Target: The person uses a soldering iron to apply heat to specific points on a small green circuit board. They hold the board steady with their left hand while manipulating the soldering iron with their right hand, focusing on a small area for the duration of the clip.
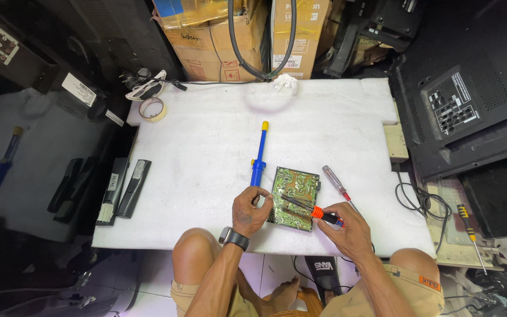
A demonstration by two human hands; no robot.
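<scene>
- Head view: a person sits at a white foam pad with a green circuit board lying flat near the front edge.
- The left hand rests on the left side of the board. Its fingers are curled together and press on the board's edge to keep it from sliding.
- The right hand has its fingers clamped around a soldering iron with an orange collar. The dark tip lies across the board, about at its middle.
- A blue and yellow solder sucker lies on the pad just above the left hand, with no hand on it.
- A screwdriver with a clear and red handle lies just right of the board, also untouched.
- The board is out in the open with its solder side up, so I judge the opening part is done and the tip work is underway. I cannot tell how many spots are finished; they are too small to see.
- A roll of tape sits far off at the back left corner.
</scene>
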